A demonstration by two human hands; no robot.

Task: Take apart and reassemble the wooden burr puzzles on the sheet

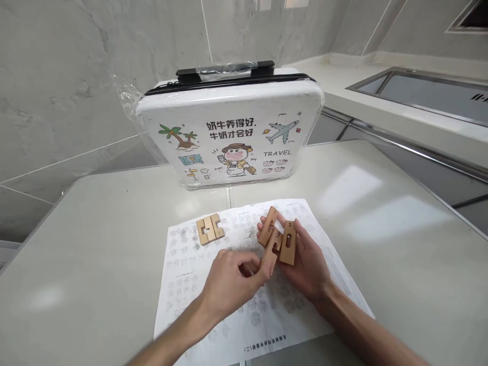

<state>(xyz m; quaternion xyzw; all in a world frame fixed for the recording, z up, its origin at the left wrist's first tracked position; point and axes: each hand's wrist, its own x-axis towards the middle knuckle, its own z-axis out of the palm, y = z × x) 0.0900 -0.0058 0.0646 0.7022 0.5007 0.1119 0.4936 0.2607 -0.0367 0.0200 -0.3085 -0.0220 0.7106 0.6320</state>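
My left hand [238,274] pinches the lower end of a notched wooden puzzle piece marked 3 [271,250] between thumb and fingers. My right hand [307,262] is closed around a wooden puzzle piece marked 2 [288,243], which has an oval slot. Its fingers also support a notched piece marked 1 [269,226] from behind. The three pieces lie close together, piece 3 overlapping the others' edges. Beyond my left hand, several notched wooden pieces [210,229] sit side by side on the printed sheet [183,305]. Part of my right fingers is hidden behind the pieces.
A white cartoon-printed case [236,132] wrapped in clear plastic stands at the back of the pale table [95,254]. Grey tiled wall [95,61] rises behind it. A counter [331,76] with a recessed sink or hob [430,96] is at the right.
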